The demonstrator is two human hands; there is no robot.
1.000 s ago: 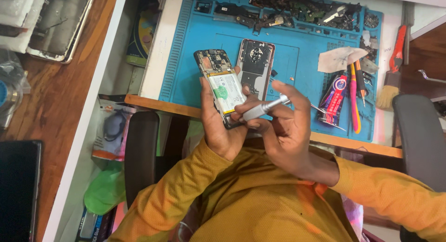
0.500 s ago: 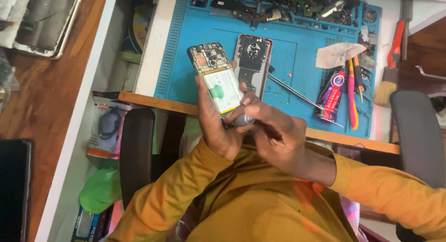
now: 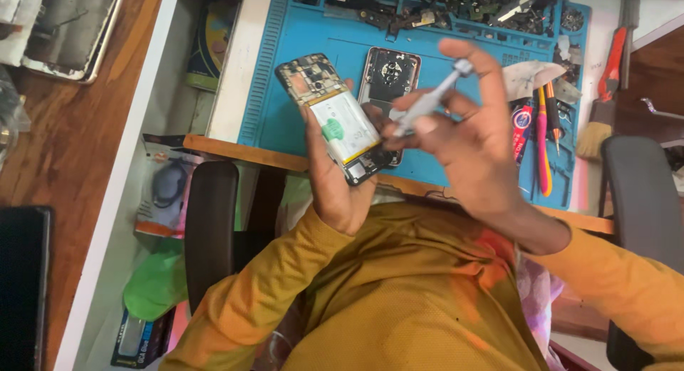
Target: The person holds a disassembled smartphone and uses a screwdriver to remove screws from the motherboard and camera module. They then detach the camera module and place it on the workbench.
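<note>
My left hand (image 3: pixel 335 178) grips an opened phone (image 3: pixel 335 118) with its back cover off, showing a pale battery and the circuit board at its top end. My right hand (image 3: pixel 470 139) holds a slim grey screwdriver (image 3: pixel 427 100), its tip near the phone's right edge and its cap up by my forefinger. Behind the hands, a detached phone back cover (image 3: pixel 388 75) lies on the blue work mat (image 3: pixel 285 86). Both my arms wear mustard-yellow sleeves.
Small parts and screws fill the mat's top tray (image 3: pixel 442 7). A red tube (image 3: pixel 521 125), pink and orange tools (image 3: pixel 543 139), a brush (image 3: pixel 602 107) and a crumpled wipe (image 3: pixel 527 75) lie at the right. Black chair armrests (image 3: pixel 210 228) flank me. A wooden surface (image 3: pixel 64 129) is at the left.
My right hand has lifted and turned, swinging the screwdriver from low by the phone's bottom to a raised slant beside it. The phone is held higher and closer.
</note>
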